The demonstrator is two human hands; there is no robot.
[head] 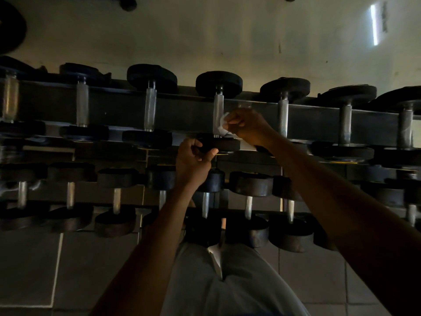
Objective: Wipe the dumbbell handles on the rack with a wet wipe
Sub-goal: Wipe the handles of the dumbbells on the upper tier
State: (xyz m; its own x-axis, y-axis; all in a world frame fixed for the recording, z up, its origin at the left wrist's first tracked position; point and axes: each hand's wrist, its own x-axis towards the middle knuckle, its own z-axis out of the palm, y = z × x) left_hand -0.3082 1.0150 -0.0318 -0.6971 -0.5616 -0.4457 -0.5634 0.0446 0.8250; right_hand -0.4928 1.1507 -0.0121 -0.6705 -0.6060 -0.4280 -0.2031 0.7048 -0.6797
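— Where does the job stand?

— Mid-rack. The right hand (247, 127) pinches a white wet wipe (224, 126) in curled fingers and holds it against the lower stretch of one dumbbell handle (218, 110) on the rack's (319, 120) upper row. The left hand (193, 161), just below that grip, curls its fingers and thumb around the near black weight head (219, 144) of the same dumbbell, apparently steadying it.

— What is finished?

— Hard to say in this dim light. No handle looks visibly wet or streaked, so none can be called done. By judgement, this one is under way, and the handles on either side of the grip, plus the whole lower row (205, 207) beneath it, may still need attention.

— Which way does the handle run?

— Its long axis runs away from the person, near head toward the body, far head (218, 84) toward the wall (227, 37), crosswise to the rack's rail. The neighbouring handles lie parallel to it.
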